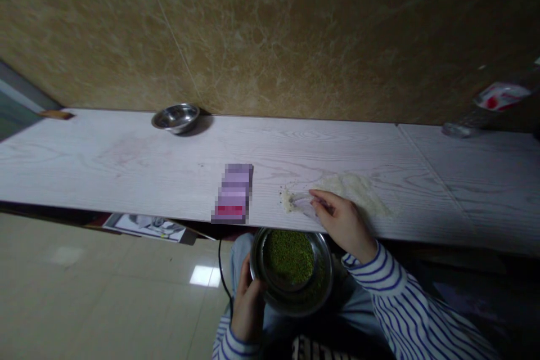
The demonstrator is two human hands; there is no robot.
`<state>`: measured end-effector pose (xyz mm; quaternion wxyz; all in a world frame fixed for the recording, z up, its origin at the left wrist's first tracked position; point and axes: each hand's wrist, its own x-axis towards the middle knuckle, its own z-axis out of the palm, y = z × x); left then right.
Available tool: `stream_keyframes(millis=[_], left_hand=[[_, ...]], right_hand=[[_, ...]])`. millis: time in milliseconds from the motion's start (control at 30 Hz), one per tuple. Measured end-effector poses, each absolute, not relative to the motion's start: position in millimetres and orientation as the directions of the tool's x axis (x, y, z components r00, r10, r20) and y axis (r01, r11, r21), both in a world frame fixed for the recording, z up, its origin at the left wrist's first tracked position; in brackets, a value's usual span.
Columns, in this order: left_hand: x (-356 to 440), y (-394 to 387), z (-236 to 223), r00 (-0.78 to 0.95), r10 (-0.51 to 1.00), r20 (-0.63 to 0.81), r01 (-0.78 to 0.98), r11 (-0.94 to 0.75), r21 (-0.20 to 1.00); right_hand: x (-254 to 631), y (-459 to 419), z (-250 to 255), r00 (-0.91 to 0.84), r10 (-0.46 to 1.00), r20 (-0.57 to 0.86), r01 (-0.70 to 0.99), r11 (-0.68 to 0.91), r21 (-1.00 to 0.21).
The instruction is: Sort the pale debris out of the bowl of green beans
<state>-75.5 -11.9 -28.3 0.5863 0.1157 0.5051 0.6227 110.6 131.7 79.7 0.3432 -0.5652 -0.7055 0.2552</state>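
A round steel bowl [324,287] rests on my lap just below the counter's front edge, with small green beans [291,256] in it. My left hand [248,301] grips the bowl's left rim, thumb on top. Over the counter, my right hand [341,216] pinches a thin, see-through piece of plastic [304,202] between thumb and fingers. At the plastic's left end lies a small pile of whitish bits [288,201], with dark specks around it. Behind my right hand spreads a flat pale yellowish patch [356,188]; I cannot tell whether it is film or loose grains.
A phone-like flat item [233,194], blurred by pixels, lies left of the pile. Farther left, an empty steel bowl [176,118] stands by the wall. A clear bottle with a red-and-white label [485,107] is at the far right. Under the counter is an open drawer [147,228].
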Motion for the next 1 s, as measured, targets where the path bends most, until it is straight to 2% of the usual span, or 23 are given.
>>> stream_keyframes(millis=[533, 1000], left_hand=[[-75, -13, -27, -0.289, 0.841, -0.457, -0.623, 0.198, 0.757], [-74, -13, -28, -0.312, 0.847, -0.430, -0.618, 0.163, 0.769]], right_hand=[[126, 115, 78, -0.193, 0.958, 0.212, 0.632, 0.287, -0.720], [117, 114, 79, -0.170, 0.958, 0.230, 0.638, 0.285, -0.715]])
